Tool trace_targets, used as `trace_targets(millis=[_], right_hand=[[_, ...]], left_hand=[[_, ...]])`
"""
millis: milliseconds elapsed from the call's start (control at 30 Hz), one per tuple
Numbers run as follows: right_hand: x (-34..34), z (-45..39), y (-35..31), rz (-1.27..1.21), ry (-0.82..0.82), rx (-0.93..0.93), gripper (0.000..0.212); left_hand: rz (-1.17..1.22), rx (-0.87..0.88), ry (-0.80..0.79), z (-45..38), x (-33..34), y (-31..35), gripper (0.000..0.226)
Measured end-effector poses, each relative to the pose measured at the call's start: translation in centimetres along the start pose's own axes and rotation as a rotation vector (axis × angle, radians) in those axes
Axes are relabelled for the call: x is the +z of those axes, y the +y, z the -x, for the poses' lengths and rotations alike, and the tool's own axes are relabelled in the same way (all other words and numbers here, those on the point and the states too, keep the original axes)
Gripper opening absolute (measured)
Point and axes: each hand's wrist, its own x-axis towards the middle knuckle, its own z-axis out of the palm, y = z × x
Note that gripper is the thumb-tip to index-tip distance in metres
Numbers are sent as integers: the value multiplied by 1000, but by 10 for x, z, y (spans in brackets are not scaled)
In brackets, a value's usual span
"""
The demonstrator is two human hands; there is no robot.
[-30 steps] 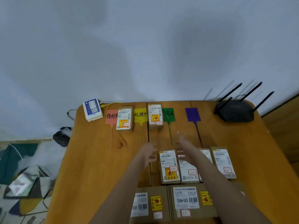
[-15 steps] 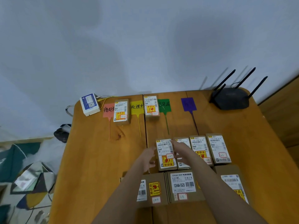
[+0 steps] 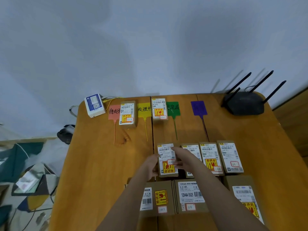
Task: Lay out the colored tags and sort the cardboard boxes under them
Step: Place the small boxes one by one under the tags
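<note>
Both hands meet at one small box [image 3: 167,161] in the middle row of the table [image 3: 93,164]. The left hand [image 3: 150,166] presses against its left edge, fingers curled around the side. The right hand [image 3: 182,158] lies over its top and right edge, fingers spread across the label. Whether the box is off the wood, I cannot tell.

To its right stand three more small boxes in a line: one [image 3: 191,152] mostly hidden under the right wrist, then one with a yellow sticker [image 3: 210,157], then one with a white label [image 3: 230,157]. They sit close together, edges nearly touching.

At the far edge the tags lie in a row: pink tag [image 3: 113,112], yellow tag [image 3: 144,110], green tag [image 3: 173,108], purple tag [image 3: 198,107], each with its thin tail pointing towards the person. A box [image 3: 128,115] sits between pink and yellow, covering part of the pink. Another box [image 3: 159,108] sits between yellow and green, overlapping both.

Nearest the person are three bigger boxes: one [image 3: 156,199] under the left forearm, one marked 12V4A [image 3: 190,195], and one at the right [image 3: 245,195].

A white device [image 3: 94,105] sits at the far left corner, a black router [image 3: 245,103] at the far right.
</note>
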Motion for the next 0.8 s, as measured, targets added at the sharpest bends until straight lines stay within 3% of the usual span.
trace_targets(millis=[367,500,667,800], right_hand=[[26,48,-10,-46,6,-167,28],[35,85,-30,-39,33,-269,31],[53,155,-49,-144,-13,-447,18],[60,206,-65,-135,-57,-574,25]], left_hand=[[-9,113,46,46,-29,17,22],[-113,234,18,82,-46,32,22],[-153,438,-3,139,-79,54,45],[-93,546,-3,191,-103,64,34]])
